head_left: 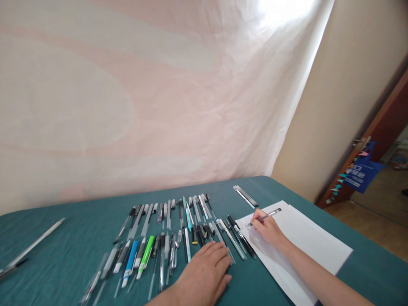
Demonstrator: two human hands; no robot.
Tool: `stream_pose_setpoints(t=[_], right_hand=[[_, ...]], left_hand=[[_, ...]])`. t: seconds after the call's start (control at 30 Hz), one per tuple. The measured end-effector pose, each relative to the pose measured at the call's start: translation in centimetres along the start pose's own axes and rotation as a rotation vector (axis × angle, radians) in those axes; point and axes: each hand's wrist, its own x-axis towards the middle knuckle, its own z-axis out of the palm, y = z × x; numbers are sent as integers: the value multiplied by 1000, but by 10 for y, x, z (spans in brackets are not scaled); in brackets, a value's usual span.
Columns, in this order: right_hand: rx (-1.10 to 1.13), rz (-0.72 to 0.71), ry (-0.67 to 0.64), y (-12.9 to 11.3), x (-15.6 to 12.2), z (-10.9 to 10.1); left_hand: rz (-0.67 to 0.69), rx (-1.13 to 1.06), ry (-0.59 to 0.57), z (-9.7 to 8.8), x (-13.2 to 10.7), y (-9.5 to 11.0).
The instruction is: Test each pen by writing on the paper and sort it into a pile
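Observation:
My right hand (267,229) grips a clear pen (266,216), its tip down on the near left corner of a white paper sheet (306,242). My left hand (205,272) lies flat, fingers stretched out, on the teal cloth (79,238), its fingertips over the near ends of a few pens. Several pens (165,238) lie in rows to the left of the paper, among them a green one (145,256) and a blue one (130,262).
Two pens (245,196) lie apart beyond the paper. A long white stick (36,242) rests at the far left of the table. A pale sheet hangs behind the table. At right is an open doorway with a blue paper decoration (361,172).

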Motion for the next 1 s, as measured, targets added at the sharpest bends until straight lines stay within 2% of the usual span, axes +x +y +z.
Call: stream_pose_setpoints(t=[0.5, 0.67, 0.77, 0.83, 1.0], right_hand=[[31, 4, 15, 3, 1, 0], [209, 110, 24, 5, 2, -2], [234, 117, 37, 3, 4, -2], [198, 88, 10, -1, 7, -1], [119, -32, -151, -24, 26, 13]], left_hand=[[-20, -29, 7, 3, 0, 0], [-7, -18, 22, 6, 0, -1], [-1, -5, 46, 7, 1, -2], [1, 2, 82, 8, 1, -3], [-28, 30, 173, 11, 1, -6]])
